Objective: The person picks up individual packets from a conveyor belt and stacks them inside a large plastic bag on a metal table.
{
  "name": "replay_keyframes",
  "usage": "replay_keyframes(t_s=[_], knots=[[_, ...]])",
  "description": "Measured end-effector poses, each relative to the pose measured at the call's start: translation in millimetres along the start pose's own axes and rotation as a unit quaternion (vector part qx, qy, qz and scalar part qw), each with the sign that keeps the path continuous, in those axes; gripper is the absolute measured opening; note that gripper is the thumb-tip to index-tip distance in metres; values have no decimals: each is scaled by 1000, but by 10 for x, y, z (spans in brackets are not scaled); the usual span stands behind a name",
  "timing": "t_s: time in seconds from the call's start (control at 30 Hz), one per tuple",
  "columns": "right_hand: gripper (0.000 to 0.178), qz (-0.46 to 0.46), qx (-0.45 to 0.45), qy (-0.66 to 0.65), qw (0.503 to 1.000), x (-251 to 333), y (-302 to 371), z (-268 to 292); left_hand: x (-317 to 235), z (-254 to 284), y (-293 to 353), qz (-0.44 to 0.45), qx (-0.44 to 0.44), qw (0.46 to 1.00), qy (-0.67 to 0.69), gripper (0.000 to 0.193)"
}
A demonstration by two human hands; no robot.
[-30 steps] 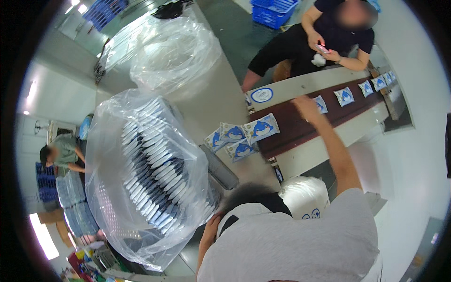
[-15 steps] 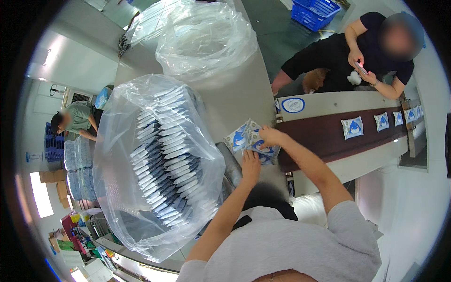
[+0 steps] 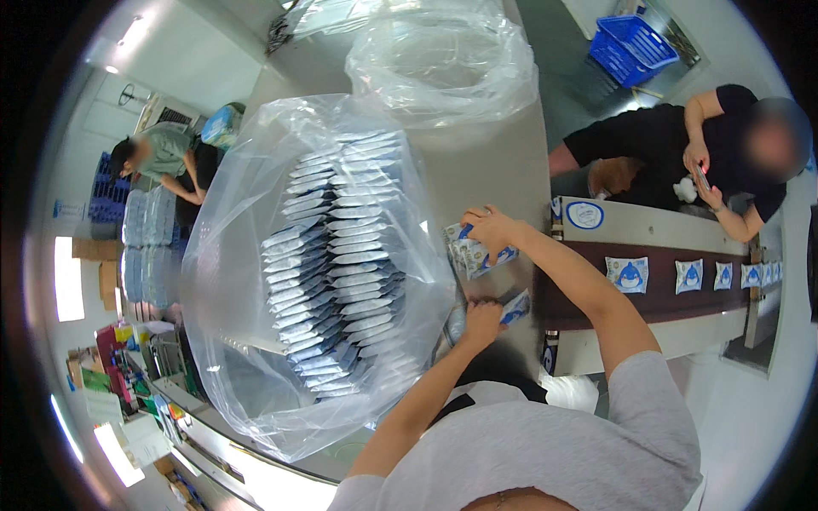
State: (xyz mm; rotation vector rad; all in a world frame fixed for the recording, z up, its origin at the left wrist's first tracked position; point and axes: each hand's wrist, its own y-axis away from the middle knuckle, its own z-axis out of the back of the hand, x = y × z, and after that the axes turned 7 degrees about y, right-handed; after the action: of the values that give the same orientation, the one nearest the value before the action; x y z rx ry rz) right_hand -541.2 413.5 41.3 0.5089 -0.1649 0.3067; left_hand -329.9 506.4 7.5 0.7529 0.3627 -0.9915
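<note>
My right hand [image 3: 492, 228] is curled over several small white-and-blue packets [image 3: 483, 264] with a whale-like print, gripping them from above at the end of the conveyor. Nearer to me, my left hand [image 3: 483, 324] is closed on the edge of a single packet [image 3: 516, 308] of the same kind. Left of both hands stands a large clear plastic bag [image 3: 226, 281], its mouth spread wide. Inside it, packets [image 3: 358, 247] are stacked on edge in two long rows.
A dark red conveyor belt [image 3: 579, 294] runs right, carrying spaced packets [image 3: 627, 275]. Another clear bag [image 3: 443, 64] lies on the grey table [image 3: 477, 162]. A seated person [image 3: 673, 136] holds a phone across the belt. A second person [image 3: 170, 162] is far left. A blue basket [image 3: 630, 51] stands beyond.
My left hand has moved nearer to me with one packet, apart from the others. My right hand stays on its packets, now closer to the bag. The whole view has shifted.
</note>
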Motion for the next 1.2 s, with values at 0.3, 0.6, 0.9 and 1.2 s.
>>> replay_keyframes(t_s=[0.3, 0.6, 0.9, 1.2], knots=[[77, -182, -120, -148, 965, 253, 33, -18, -206, 685, 1106, 40, -131, 812, 568, 39], [95, -92, -449, -695, 554, 1897, 1085, 287, -445, 1412, 1239, -88, -316, 791, 516, 59], [61, -105, -286, -812, 498, 2288, 690, 943, -733, 2812, 2413, -147, -259, 923, 245, 89], [105, -100, -310, -110, 939, 1785, -1508, 2519, 1527, 4611, 2164, 169, -440, 821, -321, 67]])
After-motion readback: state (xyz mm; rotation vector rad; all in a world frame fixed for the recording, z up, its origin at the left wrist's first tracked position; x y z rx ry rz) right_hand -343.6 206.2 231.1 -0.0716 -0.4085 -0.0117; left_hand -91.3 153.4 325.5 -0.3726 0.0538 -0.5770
